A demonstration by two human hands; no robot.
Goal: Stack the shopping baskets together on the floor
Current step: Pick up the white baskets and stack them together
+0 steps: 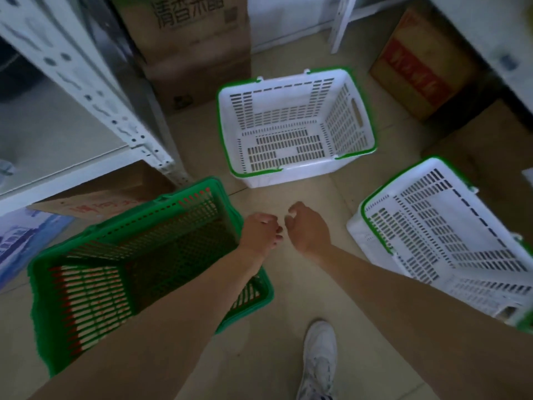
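Note:
Three empty baskets stand apart on the floor. A green basket (115,272) sits at the lower left. A white basket with green handles (294,125) stands in the middle, farther away. A second white basket (450,241) sits at the right, partly cut off by the frame edge. My left hand (261,230) hovers over the green basket's right corner, fingers curled, holding nothing. My right hand (307,226) hangs just beside it over bare floor, fingers also loosely curled and empty. Both hands are short of the middle white basket.
A white metal shelf post (115,111) rises at the left. Cardboard boxes stand behind (196,47) and at the upper right (418,64). Flat cardboard (95,203) lies under the shelf. My white shoe (320,359) is on the tiled floor below.

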